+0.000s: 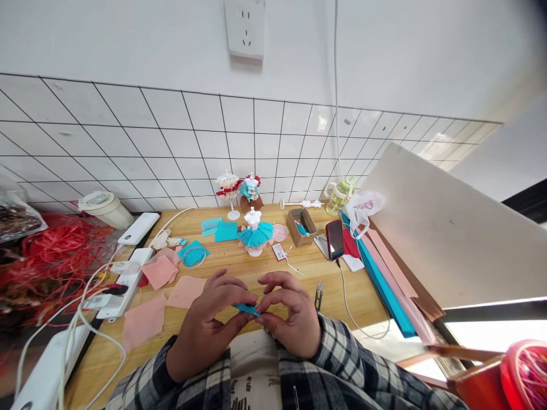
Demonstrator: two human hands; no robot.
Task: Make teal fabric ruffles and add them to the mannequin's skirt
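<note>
A small gathered piece of blue crepe paper is pinched at the table's front edge, in front of my body. My left hand grips its left end between thumb and fingers. The fingertips of my right hand close on its right end, almost touching the left ones. Beyond my hands stands a mini dress form in a blue ruffled skirt. Flat blue paper squares lie to its left. Pink paper squares are spread left of my left hand. Thread snips rest beside my right hand.
Two more dressed forms stand by the wall. A cardboard box, a phone with its cable and a green bottle are at right, near long paper sheets. Power strips and tangled cables line the left side.
</note>
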